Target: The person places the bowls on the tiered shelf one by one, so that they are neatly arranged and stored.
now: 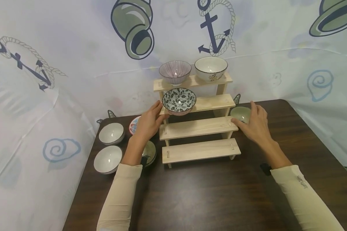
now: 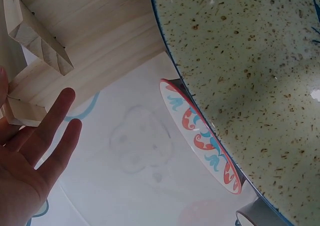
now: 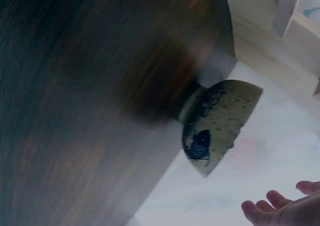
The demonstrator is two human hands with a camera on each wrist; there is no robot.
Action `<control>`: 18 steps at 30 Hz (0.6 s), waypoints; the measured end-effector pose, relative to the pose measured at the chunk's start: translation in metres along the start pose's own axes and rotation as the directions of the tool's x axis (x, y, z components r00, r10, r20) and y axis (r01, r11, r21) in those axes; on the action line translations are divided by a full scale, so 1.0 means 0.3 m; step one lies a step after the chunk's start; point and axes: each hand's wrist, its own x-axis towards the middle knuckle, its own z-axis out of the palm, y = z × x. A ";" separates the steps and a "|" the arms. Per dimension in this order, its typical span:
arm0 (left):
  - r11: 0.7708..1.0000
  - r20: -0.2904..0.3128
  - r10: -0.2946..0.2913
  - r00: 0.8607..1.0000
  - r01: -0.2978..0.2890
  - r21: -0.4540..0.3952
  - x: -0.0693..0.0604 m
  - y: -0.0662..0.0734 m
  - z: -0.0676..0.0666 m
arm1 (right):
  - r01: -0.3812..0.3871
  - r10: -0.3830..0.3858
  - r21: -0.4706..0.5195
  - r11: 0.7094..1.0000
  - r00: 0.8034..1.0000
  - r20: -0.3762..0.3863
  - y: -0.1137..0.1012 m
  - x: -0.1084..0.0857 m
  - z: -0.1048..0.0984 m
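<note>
My left hand is beside the left rim of a black-and-white leaf-patterned bowl on the second tier from the top of a wooden stepped stand. In the left wrist view its fingers are loosely extended near the stand; whether they touch the bowl cannot be told. To the right of the stand, a small green bowl with dark blue painting stands on the table. My right hand is nearest to it, fingers extended and thumb toward the stand; in the right wrist view hand and bowl are apart.
On the top tier stand a purple-striped bowl and a white bowl. Two white bowls sit at the table's left edge. Near the left forearm are a speckled green bowl and a red-rimmed dish. Printed cloth hangs behind.
</note>
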 end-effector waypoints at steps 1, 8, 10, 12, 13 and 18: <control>1.000 -0.002 0.000 1.000 0.000 0.000 0.001 0.000 0.000 | -0.007 0.007 0.003 1.000 1.000 -0.001 0.008 0.004 0.004; 1.000 -0.004 -0.008 1.000 0.008 0.010 0.002 -0.002 -0.002 | -0.041 0.041 0.004 0.999 0.999 0.011 0.046 0.036 0.021; 1.000 -0.006 -0.006 1.000 0.006 0.007 0.001 -0.001 -0.002 | -0.048 0.048 0.003 0.999 0.999 0.021 0.054 0.042 0.027; 1.000 -0.009 0.000 1.000 0.000 0.000 0.000 -0.002 -0.001 | -0.052 0.052 -0.002 0.999 0.998 0.026 0.062 0.046 0.034; 1.000 -0.013 0.002 1.000 -0.002 -0.004 -0.001 -0.002 -0.001 | -0.052 0.052 -0.007 0.999 0.998 0.027 0.066 0.049 0.040; 1.000 -0.014 0.008 1.000 -0.008 -0.011 0.001 -0.004 0.001 | -0.051 0.052 -0.039 0.998 0.998 0.038 0.095 0.063 0.070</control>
